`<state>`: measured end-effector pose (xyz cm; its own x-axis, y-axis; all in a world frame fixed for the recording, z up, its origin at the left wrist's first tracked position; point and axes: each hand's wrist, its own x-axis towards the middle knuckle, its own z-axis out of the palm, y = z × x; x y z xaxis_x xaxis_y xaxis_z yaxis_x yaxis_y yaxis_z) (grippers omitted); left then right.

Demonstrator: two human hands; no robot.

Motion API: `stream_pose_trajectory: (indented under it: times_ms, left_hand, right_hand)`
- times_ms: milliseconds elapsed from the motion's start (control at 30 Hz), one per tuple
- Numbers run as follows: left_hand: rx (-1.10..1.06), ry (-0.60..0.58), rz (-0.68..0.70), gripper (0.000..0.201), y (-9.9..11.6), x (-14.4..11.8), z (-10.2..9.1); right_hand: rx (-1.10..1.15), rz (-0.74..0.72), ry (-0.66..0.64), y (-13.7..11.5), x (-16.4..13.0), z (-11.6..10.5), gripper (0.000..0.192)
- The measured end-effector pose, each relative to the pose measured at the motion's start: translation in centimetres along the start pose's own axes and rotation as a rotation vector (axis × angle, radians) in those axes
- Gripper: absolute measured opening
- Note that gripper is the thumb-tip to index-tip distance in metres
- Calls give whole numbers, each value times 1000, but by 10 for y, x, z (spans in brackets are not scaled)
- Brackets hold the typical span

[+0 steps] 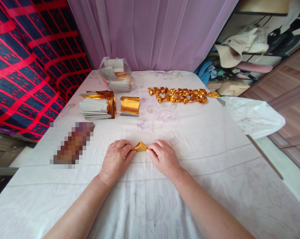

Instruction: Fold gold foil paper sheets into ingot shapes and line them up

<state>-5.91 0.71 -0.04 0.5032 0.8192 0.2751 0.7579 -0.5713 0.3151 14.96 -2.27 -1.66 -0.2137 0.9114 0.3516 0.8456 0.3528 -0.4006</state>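
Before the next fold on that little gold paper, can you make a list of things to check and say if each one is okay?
1. Both hands on the piece: ok. The left hand and right hand pinch the folded gold paper from either side.
2. Piece resting on the white cloth: ok.
3. Creases sharp and even: cannot tell, the piece is too small here.
4. More sheets ready: ok. A gold foil paper stack and a smaller gold bundle lie ahead on the left.
5. Finished gold pieces out of the way: ok, they lie far back on the right.
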Motion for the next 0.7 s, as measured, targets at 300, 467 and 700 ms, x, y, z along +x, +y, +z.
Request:
stream_pose_trajectory:
  times_ms: [300,467,700]
  left_hand:
    - [-15,40,-85,20,4,2,7]
    - [16,52,-108,18,7,4,9]
    - [35,40,-150,21,10,6,10]
  right_hand:
    - [-94,93,-2,-7,3,4,15]
    - [-135,125,-6,-9,5,5,15]
    - [-203,188,-51,-14,9,3,17]
